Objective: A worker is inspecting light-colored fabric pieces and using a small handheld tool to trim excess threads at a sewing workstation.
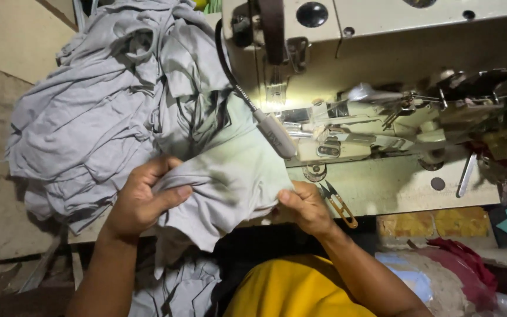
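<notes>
The left hand [139, 202] is clenched on the near left edge of a grey fabric piece [230, 176], thumb pressed over the top of a fold and fingers curled under it. The right hand [306, 206] pinches the same piece at its near right corner, thumb on top, so each grip is grasping cloth. The fabric piece lies on the table [394, 188] in front of the sewing machine [377, 70], stretched between the two hands; its long axis runs from the near left up toward the far right, and its far end points at the lit needle area [300, 120] under the machine head, where a small lamp [274, 132] on a flexible black neck throws a greenish-yellow light over it. Its near edge hangs off the table toward the person's yellow shirt [291, 290]. A large heap of the same grey cloth [95, 111] sits just left of the machine, touching the held piece. Small thread snips with yellow handles [338, 204] lie on the table just beside the right hand.
</notes>
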